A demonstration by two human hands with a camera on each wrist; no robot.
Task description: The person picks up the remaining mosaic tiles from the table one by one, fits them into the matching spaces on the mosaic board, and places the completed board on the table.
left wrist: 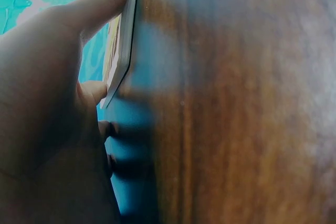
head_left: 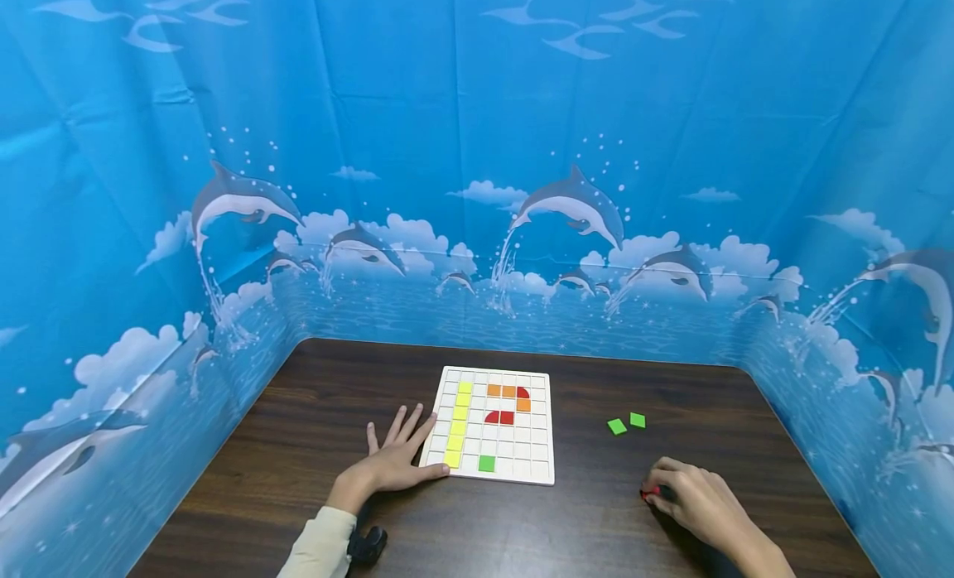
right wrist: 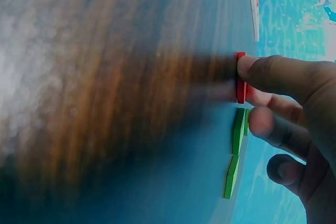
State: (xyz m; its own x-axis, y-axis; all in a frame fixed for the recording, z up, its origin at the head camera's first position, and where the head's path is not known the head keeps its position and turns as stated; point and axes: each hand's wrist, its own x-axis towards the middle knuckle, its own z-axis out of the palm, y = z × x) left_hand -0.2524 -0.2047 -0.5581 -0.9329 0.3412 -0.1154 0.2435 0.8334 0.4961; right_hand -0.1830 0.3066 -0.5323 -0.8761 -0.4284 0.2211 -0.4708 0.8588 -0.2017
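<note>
- Cream sleeve [head_left: 316, 545] sits closest to the lens in head view, 7 o'clock, black wrist unit [head_left: 367, 546] by the cuff.
- Head: left hand [head_left: 392, 464] at 8 o'clock of the white grid board [head_left: 537, 454]. Fingers spread, touching the board, gripping nothing. Board lies flat on the tabletop [head_left: 581, 528].
- Head: on the board, yellow tiles [head_left: 458, 427] run down the 9 o'clock side, orange tiles [head_left: 494, 390] and red tiles [head_left: 507, 418] toward 1, one green tile [head_left: 487, 464] at 6.
- Head: right hand [head_left: 689, 497] well apart from the board, between its 3 and 4 o'clock, fingers curled in a pinch. Two loose green pieces [head_left: 616, 427] between 10 and 11 from that hand.
- Left wrist: thumb [left wrist: 102, 6] and a fingertip meet the board edge. Risk, my read: a sideways shove slides the board; hard pressure on the corner could tip it and unseat tiles.
- Right wrist: right hand pinches a red piece [right wrist: 241, 94] by thumb and finger. Seen edge-on, so can't tell its shape. Green ones just below, toward 6 in this view. Risks: thin piece in a fingertip grip could slip or flip if the pinch loosens; the lower fingers could knock the greens.
</note>
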